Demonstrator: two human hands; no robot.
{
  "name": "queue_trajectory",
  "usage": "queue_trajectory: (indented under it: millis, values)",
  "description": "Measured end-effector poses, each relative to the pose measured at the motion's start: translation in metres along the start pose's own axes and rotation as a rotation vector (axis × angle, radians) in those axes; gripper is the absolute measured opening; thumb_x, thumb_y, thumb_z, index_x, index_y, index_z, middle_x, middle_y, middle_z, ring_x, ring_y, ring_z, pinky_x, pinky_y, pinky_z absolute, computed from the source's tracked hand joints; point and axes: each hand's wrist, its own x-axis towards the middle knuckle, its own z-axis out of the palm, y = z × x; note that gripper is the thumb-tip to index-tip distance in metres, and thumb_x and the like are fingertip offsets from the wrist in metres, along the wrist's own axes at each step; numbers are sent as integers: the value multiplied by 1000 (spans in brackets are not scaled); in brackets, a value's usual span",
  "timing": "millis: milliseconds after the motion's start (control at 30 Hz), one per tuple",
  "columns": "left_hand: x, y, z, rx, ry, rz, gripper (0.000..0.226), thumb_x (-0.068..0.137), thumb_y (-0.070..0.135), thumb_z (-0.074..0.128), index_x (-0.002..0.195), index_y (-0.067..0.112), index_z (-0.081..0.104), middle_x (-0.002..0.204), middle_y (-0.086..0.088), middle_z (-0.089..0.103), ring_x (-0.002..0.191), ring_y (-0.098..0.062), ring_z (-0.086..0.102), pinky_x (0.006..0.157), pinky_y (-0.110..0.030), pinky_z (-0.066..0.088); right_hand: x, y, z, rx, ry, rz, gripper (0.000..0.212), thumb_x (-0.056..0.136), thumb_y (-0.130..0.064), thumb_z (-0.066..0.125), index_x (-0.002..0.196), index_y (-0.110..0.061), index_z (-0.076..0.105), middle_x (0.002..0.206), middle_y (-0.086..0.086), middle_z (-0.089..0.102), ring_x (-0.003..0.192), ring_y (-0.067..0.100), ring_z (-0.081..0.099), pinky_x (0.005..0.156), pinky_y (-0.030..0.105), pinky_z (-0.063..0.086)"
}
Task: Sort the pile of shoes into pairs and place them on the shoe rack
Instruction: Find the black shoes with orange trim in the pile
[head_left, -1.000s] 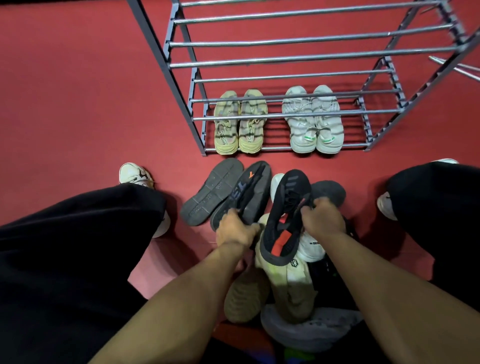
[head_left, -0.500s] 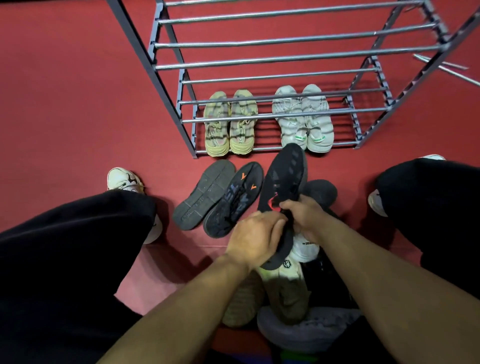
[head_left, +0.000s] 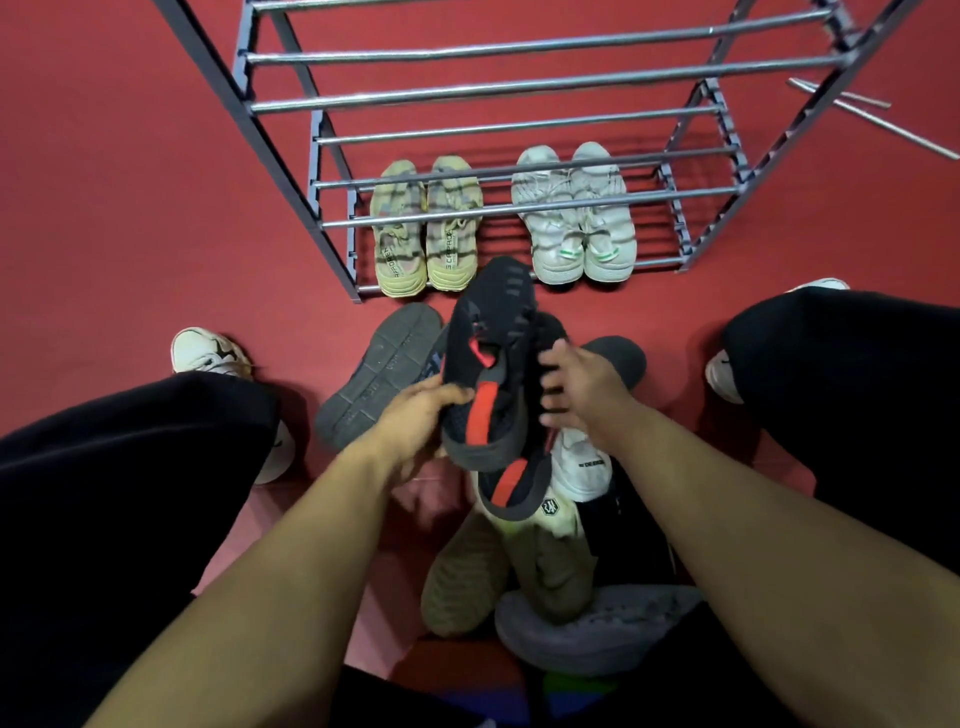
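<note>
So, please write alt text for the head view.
The left hand grips two black-and-red sneakers over a shoe pile, the right hand touching them. Behind, a shoe rack holds a beige pair and a white pair.

You held two black, red-striped shoes (head_left: 488, 332) together above the pile (head_left: 467, 577); a yellow pair (head_left: 423, 228) and a white pair (head_left: 574, 218) sat on the rack (head_left: 519, 88).

You can partly read "CAPR…" along the tongue strips of the yellow shoes (head_left: 423, 228). The loose white shoe (head_left: 579, 465) shows black letters "DE BO…", the rest unclear.
</note>
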Motion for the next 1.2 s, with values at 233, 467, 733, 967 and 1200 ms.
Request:
queue_trajectory:
  millis: [233, 467, 733, 967, 1200]
  values:
    - [-15, -19, -40, 32, 278, -84, 15, 88, 6, 55, 95, 14, 66, 69, -4, 70, 37, -6, 58, 37, -10, 40, -16, 48, 5, -816, -168, 302, 38, 82, -42, 67, 97, -8, 63, 76, 14, 63, 55, 25, 63, 47, 30, 54]
    - [-18, -19, -37, 36, 292, -92, 19, 88, 4, 54, 76, 16, 60, 44, 9, 62, 30, -2, 52, 31, -8, 35, -16, 44, 6, -492, -152, 379, 7, 89, -14, 54, 84, -16, 59, 78, 4, 63, 67, 15, 60, 56, 28, 51]
    - [-36, 27, -30, 139, 245, -82, 5, 86, 18, 59, 81, 18, 59, 84, -10, 56, 60, -18, 44, 54, -21, 39, -52, -47, -6, -403, -109, 176, 16, 94, -15, 57, 80, -10, 49, 65, 7, 42, 52, 13, 40, 51, 28, 57]
    - [-68, 78, -29, 216, 249, 31, 5, 83, 19, 65, 84, 15, 62, 85, -12, 59, 78, -24, 51, 70, -34, 44, -94, -95, -22, -501, -50, -42, 45, 84, -8, 62, 123, -7, 39, 77, 8, 50, 46, 13, 43, 53, 37, 60]
    - [-40, 116, -27, 253, 329, 209, 5, 94, 17, 58, 96, 13, 61, 86, -7, 63, 68, -19, 56, 59, -28, 46, -65, -113, -6, -506, -16, -119, 42, 92, -15, 55, 126, -13, 30, 84, 8, 51, 54, 16, 50, 50, 41, 59]
